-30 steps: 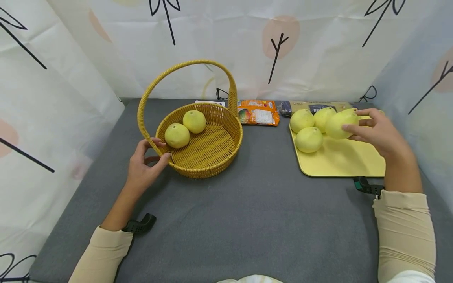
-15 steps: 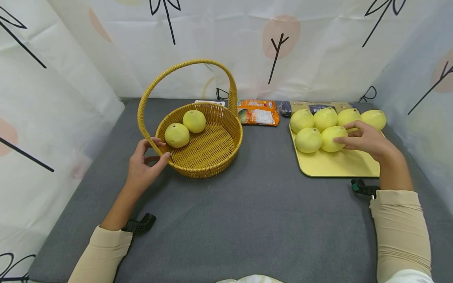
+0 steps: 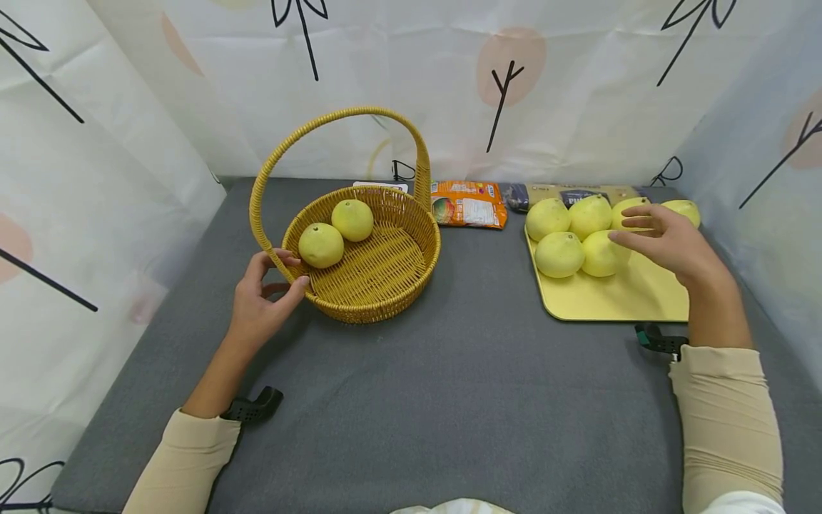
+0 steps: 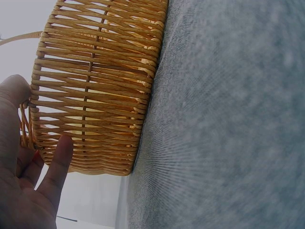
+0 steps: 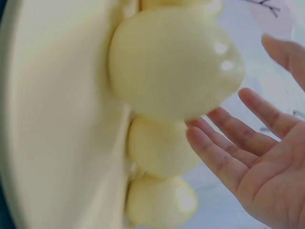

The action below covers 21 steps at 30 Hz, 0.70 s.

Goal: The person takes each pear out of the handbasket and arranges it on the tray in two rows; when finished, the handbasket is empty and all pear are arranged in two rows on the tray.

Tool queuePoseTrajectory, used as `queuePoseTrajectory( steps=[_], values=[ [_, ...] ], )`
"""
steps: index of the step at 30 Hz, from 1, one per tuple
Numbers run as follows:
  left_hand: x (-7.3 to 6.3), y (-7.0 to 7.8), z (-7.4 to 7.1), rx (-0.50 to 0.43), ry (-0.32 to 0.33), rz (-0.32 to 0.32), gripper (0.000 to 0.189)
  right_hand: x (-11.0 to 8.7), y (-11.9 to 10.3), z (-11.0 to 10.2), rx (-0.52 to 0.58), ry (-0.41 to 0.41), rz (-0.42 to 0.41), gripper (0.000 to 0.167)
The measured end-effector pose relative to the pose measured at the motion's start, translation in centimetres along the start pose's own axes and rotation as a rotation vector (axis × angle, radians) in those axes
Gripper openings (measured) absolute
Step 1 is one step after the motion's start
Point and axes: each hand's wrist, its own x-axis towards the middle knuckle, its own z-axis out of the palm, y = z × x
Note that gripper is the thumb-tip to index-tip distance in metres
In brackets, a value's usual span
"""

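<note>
My left hand (image 3: 260,303) grips the rim of a woven yellow basket (image 3: 375,312) where its tall handle (image 3: 258,207) begins. In the left wrist view its fingers bend against the wicker side (image 4: 90,95). Inside lie two pale yellow, pomelo-like fruits (image 3: 321,246), toward the basket's left. My right hand (image 3: 679,243) hovers over a yellow tray (image 3: 610,303), fingers spread and holding nothing. Just beyond its thumb sits the front-row fruit (image 3: 601,255), and the right wrist view shows fingertips right beside that fruit (image 5: 171,62). Several more fruits (image 3: 546,218) fill the tray's back.
An orange snack packet (image 3: 469,205) lies at the back between basket and tray. Behind the tray is a long tan and dark package (image 3: 536,193). The grey table (image 3: 449,400) meets a patterned white curtain (image 3: 417,78) at the back and sides.
My right hand lowered a fruit from over the tray's back row into its front row, let go, and rose slightly with spread fingers. The left hand and basket stayed put.
</note>
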Motion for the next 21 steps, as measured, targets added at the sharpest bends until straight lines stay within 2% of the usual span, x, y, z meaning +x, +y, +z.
queuePoseTrajectory(
  steps=[3, 6, 9, 13, 17, 21],
  values=[
    [0.0, 0.0, 0.0, -0.001, -0.002, 0.0, 0.041, -0.1, -0.9, 0.6, 0.026, 0.098, -0.063, 0.064],
    [0.0, 0.0, 0.0, 0.001, -0.004, -0.003, 0.041, 0.0, -1.8, 1.3, 0.098, 0.19, -0.156, 0.047],
    [0.0, 0.0, -0.1, 0.002, -0.006, -0.004, 0.041, 0.3, -2.9, 2.2, 0.167, 0.228, -0.245, 0.037],
    [-0.1, 0.0, -0.1, 0.0, -0.006, -0.005, 0.041, 0.9, -5.1, 3.6, 0.162, 0.192, -0.304, 0.038],
    [-0.1, 0.0, -0.1, 0.003, -0.006, -0.008, 0.042, 1.8, -7.7, 5.2, 0.148, 0.097, -0.328, 0.041],
    [-0.1, 0.1, -0.1, 0.003, -0.009, -0.011, 0.042, 3.0, -10.4, 7.3, 0.128, 0.001, -0.392, 0.038]
  ],
)
